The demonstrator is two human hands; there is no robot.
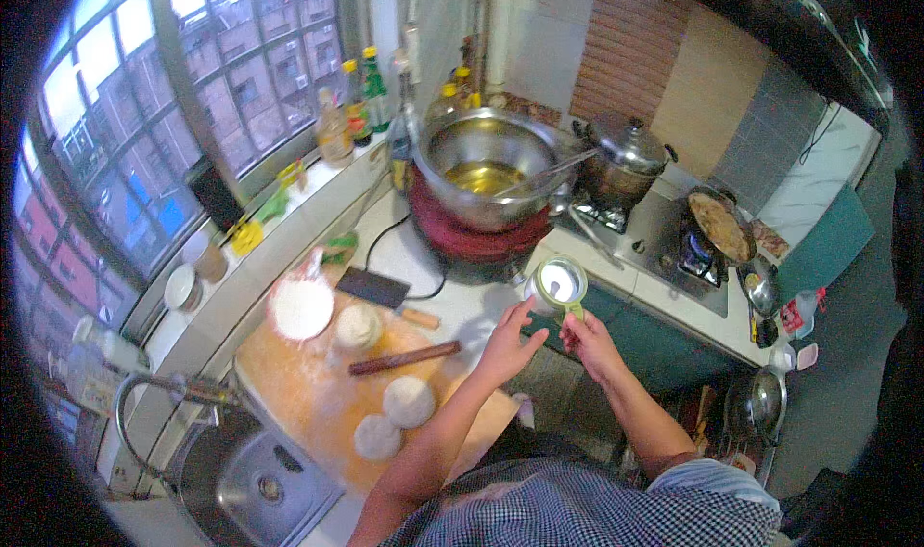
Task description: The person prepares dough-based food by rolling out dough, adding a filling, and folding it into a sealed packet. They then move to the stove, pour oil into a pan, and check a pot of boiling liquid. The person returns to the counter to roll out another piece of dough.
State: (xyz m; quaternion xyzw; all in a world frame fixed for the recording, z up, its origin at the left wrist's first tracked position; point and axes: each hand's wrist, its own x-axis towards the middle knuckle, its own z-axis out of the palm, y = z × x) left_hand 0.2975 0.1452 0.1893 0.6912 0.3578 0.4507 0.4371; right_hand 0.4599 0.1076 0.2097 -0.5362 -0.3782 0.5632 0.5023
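Observation:
Between my hands is a cup with a light green rim and handle [561, 281]; its inside looks white and bright. My right hand [593, 341] grips the handle. Close to the cup's left side is my left hand [511, 345], fingers apart; whether a fingertip touches the cup is unclear. Left of my forearm, a floured wooden board [289, 381] bears two dough balls [408, 401] and a dark rolling pin [404, 358]. Farther back on it are a rounded pale lump, likely dough [359, 325], and an open bag of white flour [303, 309]. A cleaver [372, 287] lies beside them.
A large steel basin [447, 143] with yellow liquid and a utensil stands behind the cup. On the stove are a lidded pot [624, 161] and a frying pan with a browned flatbread [720, 226] over a blue flame. A sink [245, 486] is at lower left; bottles [354, 107] line the sill.

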